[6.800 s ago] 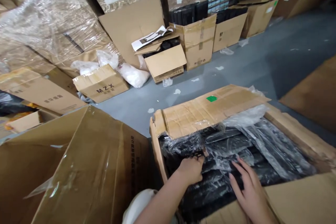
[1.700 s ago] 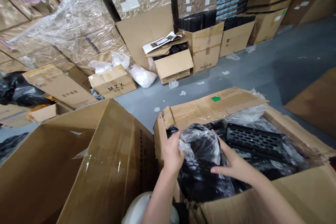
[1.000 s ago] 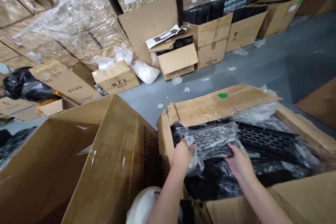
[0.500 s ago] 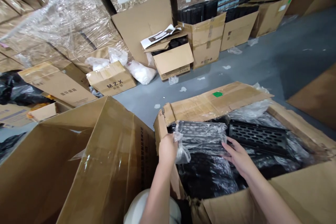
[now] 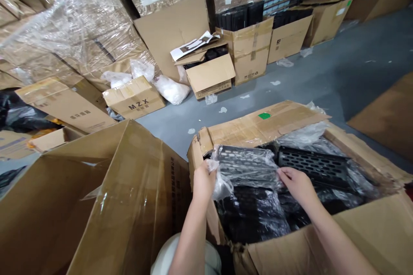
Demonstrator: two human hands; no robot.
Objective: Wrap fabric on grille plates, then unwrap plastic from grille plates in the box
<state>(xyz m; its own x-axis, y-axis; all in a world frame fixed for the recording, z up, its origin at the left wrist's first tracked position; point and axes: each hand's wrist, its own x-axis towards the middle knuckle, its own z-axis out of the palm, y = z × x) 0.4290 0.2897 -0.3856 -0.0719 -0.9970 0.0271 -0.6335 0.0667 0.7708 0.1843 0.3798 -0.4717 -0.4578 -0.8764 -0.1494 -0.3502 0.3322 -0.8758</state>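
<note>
Clear plastic, pulled taut: right hand (image 5: 298,184) pinches the right end of the clear bag (image 5: 222,187) between thumb and fingertips. Left hand (image 5: 204,180) closed on the bunched left end; whether it also has hold of what is inside, cannot tell. Black slotted panel (image 5: 247,166), in the bag, spans both hands over the left part of the open carton (image 5: 241,128). Change: half a second back the right fingers lay along the panel's end; now they sit off it, film stretched out to them. My reading: that hand works the wrap, not the panel, which remains bagged. Under it, in the open carton, film-covered black pieces (image 5: 251,217); in its right half, an unbagged panel (image 5: 316,166). Left of the open carton, a taller carton (image 5: 142,180); beyond it, farther left, a carton marked MZX (image 5: 134,99).
</note>
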